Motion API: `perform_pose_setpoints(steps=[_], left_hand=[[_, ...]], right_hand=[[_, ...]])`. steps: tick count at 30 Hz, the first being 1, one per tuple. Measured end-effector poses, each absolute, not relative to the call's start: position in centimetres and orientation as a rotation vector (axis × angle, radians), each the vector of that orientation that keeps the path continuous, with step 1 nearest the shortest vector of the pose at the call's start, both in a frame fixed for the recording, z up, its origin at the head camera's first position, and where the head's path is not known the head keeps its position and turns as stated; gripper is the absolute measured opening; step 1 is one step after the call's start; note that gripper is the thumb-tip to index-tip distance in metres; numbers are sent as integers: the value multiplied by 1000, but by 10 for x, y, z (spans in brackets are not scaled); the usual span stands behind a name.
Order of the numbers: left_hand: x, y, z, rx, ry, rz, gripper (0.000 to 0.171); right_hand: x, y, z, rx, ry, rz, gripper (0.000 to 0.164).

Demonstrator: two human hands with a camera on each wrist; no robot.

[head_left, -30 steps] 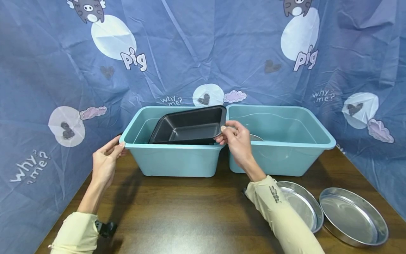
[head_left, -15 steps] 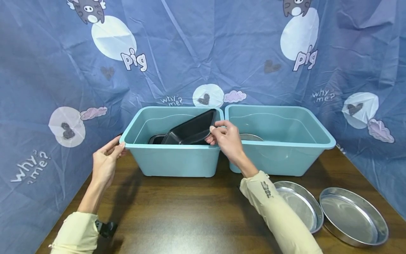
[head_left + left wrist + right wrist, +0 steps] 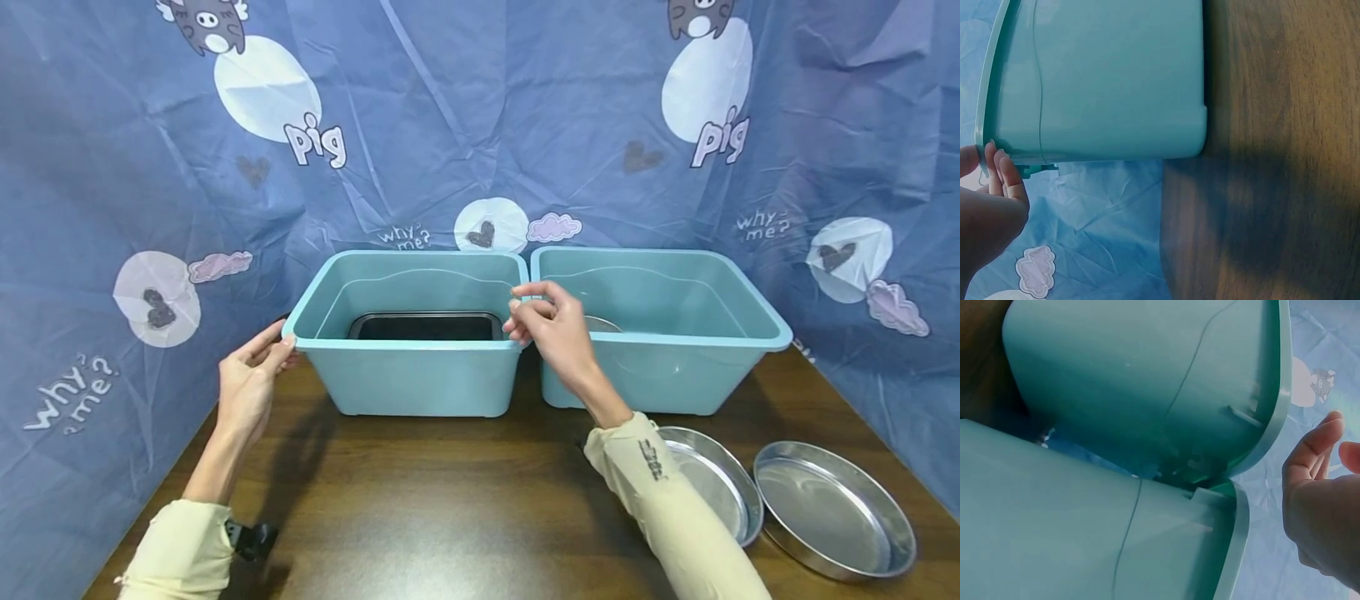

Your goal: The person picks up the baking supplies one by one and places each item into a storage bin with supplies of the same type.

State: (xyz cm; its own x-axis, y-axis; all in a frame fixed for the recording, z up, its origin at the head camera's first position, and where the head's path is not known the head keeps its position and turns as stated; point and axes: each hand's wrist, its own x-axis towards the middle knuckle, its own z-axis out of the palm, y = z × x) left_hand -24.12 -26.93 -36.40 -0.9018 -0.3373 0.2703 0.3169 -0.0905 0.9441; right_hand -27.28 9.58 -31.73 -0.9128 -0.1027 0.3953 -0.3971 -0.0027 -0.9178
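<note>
Two teal plastic bins stand side by side on the wooden table. My left hand (image 3: 251, 375) pinches the front left corner of the left bin's rim (image 3: 405, 344), thumb on the near side and fingertips behind it, as the left wrist view (image 3: 997, 200) also shows. Low inside that bin lies a black rectangular baking pan (image 3: 427, 326), partly hidden by the front wall. Over the gap between the bins hovers my right hand (image 3: 551, 329), fingers bent loosely, thumb and index finger apart, with nothing between them.
The right bin (image 3: 667, 375) holds a round metal pan (image 3: 602, 325), mostly hidden. Two round metal pans, one left (image 3: 720, 492) partly under the right sleeve and one right (image 3: 832, 508), sit at the table's front right. A blue printed cloth (image 3: 420, 125) hangs behind.
My right hand tipped the black baking pan down into the left bin and let it go; it now lies flat inside. The right hand has risen away, while the left stays on the rim.
</note>
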Motion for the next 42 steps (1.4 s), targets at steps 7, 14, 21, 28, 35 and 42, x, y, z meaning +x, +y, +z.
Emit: perform_pose_setpoints(steps=[7,14,21,28,35,42], left_hand=[[-241,-271,-366,23,-1766,-2037,45],[-242,-270,-366,21,-1772,-2023,44],[-242,-270,-367,25,-1747,-2037,44],[-242,-269,-367,25,-1720,-2049,43],[-242,-269,-367,8,-1715,-2064,45],[-241,-268,-368,-5,-1688,-2087,47]], right_hand=[[-270,102,-321,549,-2035,2018,21],[-268,108,-323,551,-2035,2000,21],[-268,114,-328,539,-2063,2001,22],[-263,123,-333,548,-2062,2029,22],[-258,135,-337,552,-2065,2038,25],[-251,152,-344,536,-2085,2030,24]])
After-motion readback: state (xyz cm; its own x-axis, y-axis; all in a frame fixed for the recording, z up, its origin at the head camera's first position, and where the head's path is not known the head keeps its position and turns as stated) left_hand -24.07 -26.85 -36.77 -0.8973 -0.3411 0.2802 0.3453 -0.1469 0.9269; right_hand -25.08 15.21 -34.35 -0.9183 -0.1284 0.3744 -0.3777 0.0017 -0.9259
